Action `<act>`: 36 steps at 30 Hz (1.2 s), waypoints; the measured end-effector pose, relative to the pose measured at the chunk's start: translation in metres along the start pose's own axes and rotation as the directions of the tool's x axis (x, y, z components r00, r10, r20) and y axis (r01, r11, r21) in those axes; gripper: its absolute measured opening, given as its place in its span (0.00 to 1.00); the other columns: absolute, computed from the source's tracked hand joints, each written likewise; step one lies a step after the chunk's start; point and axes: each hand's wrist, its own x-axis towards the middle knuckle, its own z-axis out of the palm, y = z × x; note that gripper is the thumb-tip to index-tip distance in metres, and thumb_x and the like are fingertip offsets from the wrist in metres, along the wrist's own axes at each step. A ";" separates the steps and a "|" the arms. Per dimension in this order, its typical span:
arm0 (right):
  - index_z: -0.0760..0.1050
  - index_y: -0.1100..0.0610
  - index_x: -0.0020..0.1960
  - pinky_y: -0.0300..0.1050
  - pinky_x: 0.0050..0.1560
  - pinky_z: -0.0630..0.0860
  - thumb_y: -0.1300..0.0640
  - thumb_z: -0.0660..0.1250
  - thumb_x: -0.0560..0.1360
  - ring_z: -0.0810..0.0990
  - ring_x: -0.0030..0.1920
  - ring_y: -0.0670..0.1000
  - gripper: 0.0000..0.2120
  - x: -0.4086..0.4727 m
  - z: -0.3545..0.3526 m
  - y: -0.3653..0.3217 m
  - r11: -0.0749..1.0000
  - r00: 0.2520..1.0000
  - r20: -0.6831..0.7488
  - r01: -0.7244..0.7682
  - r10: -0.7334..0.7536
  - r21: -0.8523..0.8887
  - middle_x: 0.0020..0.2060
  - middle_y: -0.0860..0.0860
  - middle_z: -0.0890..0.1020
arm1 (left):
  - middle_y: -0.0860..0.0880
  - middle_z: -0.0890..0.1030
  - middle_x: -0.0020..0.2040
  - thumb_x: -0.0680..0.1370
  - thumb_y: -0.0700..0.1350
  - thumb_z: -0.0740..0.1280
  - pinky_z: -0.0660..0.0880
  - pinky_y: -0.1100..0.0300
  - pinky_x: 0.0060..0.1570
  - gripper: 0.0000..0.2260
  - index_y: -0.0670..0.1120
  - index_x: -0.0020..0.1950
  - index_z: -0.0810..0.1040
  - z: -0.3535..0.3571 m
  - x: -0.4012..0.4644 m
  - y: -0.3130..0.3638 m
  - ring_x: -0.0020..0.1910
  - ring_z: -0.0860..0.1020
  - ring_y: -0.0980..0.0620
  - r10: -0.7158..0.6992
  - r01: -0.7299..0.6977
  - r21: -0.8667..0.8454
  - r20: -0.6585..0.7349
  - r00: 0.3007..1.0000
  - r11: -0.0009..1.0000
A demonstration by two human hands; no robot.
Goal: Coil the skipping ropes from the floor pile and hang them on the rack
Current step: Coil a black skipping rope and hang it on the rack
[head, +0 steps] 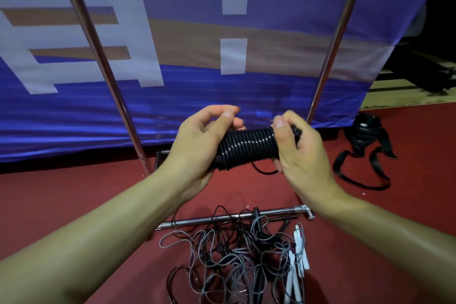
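Observation:
A black skipping rope (248,148) is wound in tight turns around its handles and held at mid height. My left hand (197,145) grips the bundle's left end from below. My right hand (301,153) pinches the right end, and a short loose loop of cord hangs under it. Below on the red floor lies a tangled pile of ropes (237,261), black and grey, with white handles (297,261) at its right side. The rack's two slanted metal poles (103,61) rise on either side, and its low base bar (234,216) runs just behind the pile.
A blue banner (222,91) with white shapes hangs right behind the rack. A black strap harness (365,145) lies on the floor at right. Beyond the banner's right edge are wooden steps (404,91) in the dark.

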 end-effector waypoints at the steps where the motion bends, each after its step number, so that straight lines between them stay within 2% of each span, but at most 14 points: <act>1: 0.64 0.57 0.40 0.57 0.27 0.64 0.46 0.60 0.84 0.64 0.27 0.60 0.19 0.000 0.001 0.000 1.000 1.000 0.012 -0.010 0.010 0.016 0.26 0.57 0.64 | 0.49 0.83 0.40 0.83 0.42 0.66 0.78 0.60 0.33 0.05 0.45 0.53 0.82 -0.002 0.000 0.000 0.36 0.80 0.52 0.024 -0.025 0.056 0.009 1.000 0.998; 3: 0.63 0.60 0.40 0.52 0.27 0.62 0.51 0.60 0.86 0.63 0.25 0.54 0.19 -0.001 0.004 0.002 0.996 0.998 0.023 -0.051 0.050 0.066 0.26 0.55 0.64 | 0.49 0.84 0.41 0.83 0.43 0.67 0.74 0.61 0.28 0.05 0.45 0.52 0.83 -0.003 -0.001 -0.002 0.33 0.78 0.53 0.063 -0.065 0.139 0.018 0.998 0.988; 6: 0.63 0.64 0.41 0.47 0.27 0.63 0.53 0.59 0.86 0.65 0.24 0.50 0.19 -0.004 0.011 0.003 0.984 0.993 0.007 -0.118 0.118 0.136 0.26 0.58 0.65 | 0.50 0.84 0.40 0.81 0.42 0.69 0.72 0.63 0.26 0.04 0.45 0.49 0.84 -0.002 -0.002 -0.004 0.33 0.79 0.55 0.104 -0.098 0.197 -0.017 0.994 0.975; 9: 0.65 0.64 0.42 0.49 0.28 0.65 0.52 0.59 0.86 0.68 0.23 0.49 0.19 -0.010 0.014 0.000 0.983 0.992 -0.009 -0.121 0.124 0.137 0.24 0.60 0.67 | 0.49 0.84 0.38 0.80 0.41 0.71 0.76 0.63 0.32 0.03 0.45 0.48 0.84 -0.002 -0.001 -0.001 0.35 0.81 0.54 0.093 -0.085 0.138 -0.050 0.994 0.987; 12: 0.65 0.61 0.41 0.47 0.28 0.68 0.53 0.58 0.86 0.68 0.22 0.48 0.18 -0.012 0.011 -0.006 0.997 0.998 -0.031 -0.045 0.047 0.065 0.22 0.61 0.68 | 0.49 0.84 0.39 0.80 0.41 0.71 0.79 0.62 0.35 0.02 0.44 0.49 0.84 -0.001 -0.003 0.001 0.37 0.82 0.54 0.019 -0.017 0.043 -0.049 0.999 0.999; 14: 0.65 0.57 0.40 0.50 0.27 0.67 0.49 0.59 0.85 0.68 0.22 0.50 0.18 -0.012 0.009 -0.007 1.000 0.999 -0.045 0.024 -0.024 -0.008 0.24 0.61 0.69 | 0.49 0.84 0.38 0.80 0.40 0.70 0.78 0.62 0.33 0.02 0.44 0.49 0.84 0.001 -0.005 0.001 0.35 0.81 0.54 -0.039 0.039 0.003 -0.057 0.998 0.999; 17: 0.65 0.54 0.40 0.52 0.26 0.65 0.44 0.58 0.83 0.67 0.25 0.59 0.18 -0.010 0.005 -0.005 0.998 0.997 -0.046 0.055 -0.056 -0.019 0.26 0.60 0.68 | 0.48 0.85 0.38 0.80 0.40 0.71 0.80 0.62 0.33 0.03 0.44 0.49 0.84 0.006 -0.007 0.002 0.35 0.82 0.55 -0.099 0.095 -0.061 -0.076 0.992 0.994; 20: 0.65 0.57 0.40 0.48 0.25 0.63 0.46 0.59 0.83 0.65 0.24 0.59 0.18 -0.011 0.005 -0.007 0.998 0.998 -0.062 0.031 -0.028 0.061 0.26 0.60 0.65 | 0.48 0.85 0.39 0.79 0.40 0.71 0.79 0.61 0.33 0.03 0.44 0.50 0.84 0.010 -0.011 0.002 0.37 0.82 0.54 -0.060 0.056 -0.047 -0.078 0.995 0.997; 22: 0.65 0.55 0.38 0.45 0.24 0.64 0.49 0.60 0.83 0.65 0.23 0.53 0.17 -0.012 0.007 -0.006 0.992 0.994 -0.099 -0.032 0.044 0.123 0.27 0.56 0.65 | 0.48 0.85 0.39 0.79 0.41 0.72 0.78 0.61 0.34 0.02 0.45 0.48 0.85 0.012 -0.013 0.001 0.38 0.83 0.54 0.008 -0.006 0.014 -0.083 0.997 1.000; 25: 0.66 0.51 0.36 0.50 0.28 0.67 0.45 0.63 0.79 0.67 0.26 0.50 0.17 -0.015 0.016 -0.008 0.937 0.973 -0.105 -0.164 0.205 0.310 0.26 0.50 0.66 | 0.49 0.85 0.38 0.78 0.41 0.73 0.77 0.59 0.36 0.03 0.46 0.45 0.85 0.015 -0.016 -0.001 0.37 0.82 0.53 0.087 -0.077 0.093 -0.109 0.990 0.993; 28: 0.69 0.50 0.35 0.47 0.31 0.66 0.43 0.66 0.77 0.68 0.26 0.47 0.16 -0.011 0.022 -0.017 0.865 0.961 -0.074 -0.204 0.266 0.459 0.24 0.46 0.68 | 0.50 0.82 0.35 0.79 0.40 0.72 0.74 0.60 0.32 0.05 0.46 0.43 0.83 0.018 -0.017 -0.002 0.34 0.78 0.52 0.110 -0.096 0.093 -0.154 0.982 0.991; 31: 0.69 0.52 0.36 0.54 0.38 0.69 0.41 0.64 0.78 0.70 0.33 0.52 0.18 -0.005 0.016 -0.021 0.945 0.985 -0.102 -0.103 0.140 0.309 0.30 0.49 0.69 | 0.51 0.79 0.33 0.80 0.38 0.70 0.73 0.60 0.30 0.05 0.44 0.45 0.81 0.019 -0.016 -0.002 0.32 0.75 0.52 0.093 -0.088 0.040 -0.166 0.982 0.995; 33: 0.64 0.56 0.38 0.57 0.35 0.66 0.42 0.61 0.80 0.66 0.30 0.55 0.21 -0.005 0.010 -0.019 0.982 0.992 -0.090 -0.068 0.084 0.175 0.28 0.52 0.66 | 0.50 0.80 0.34 0.80 0.38 0.70 0.74 0.62 0.29 0.03 0.43 0.46 0.82 0.018 -0.017 -0.005 0.32 0.76 0.53 0.061 -0.059 0.019 -0.154 0.986 0.998; 36: 0.64 0.58 0.40 0.58 0.33 0.67 0.41 0.60 0.80 0.67 0.29 0.54 0.21 -0.011 0.007 -0.014 0.996 0.998 -0.054 -0.039 0.043 0.082 0.27 0.57 0.66 | 0.49 0.79 0.35 0.80 0.40 0.70 0.73 0.62 0.26 0.03 0.43 0.47 0.82 0.013 -0.018 -0.007 0.31 0.76 0.52 -0.010 0.018 0.058 -0.129 0.992 0.998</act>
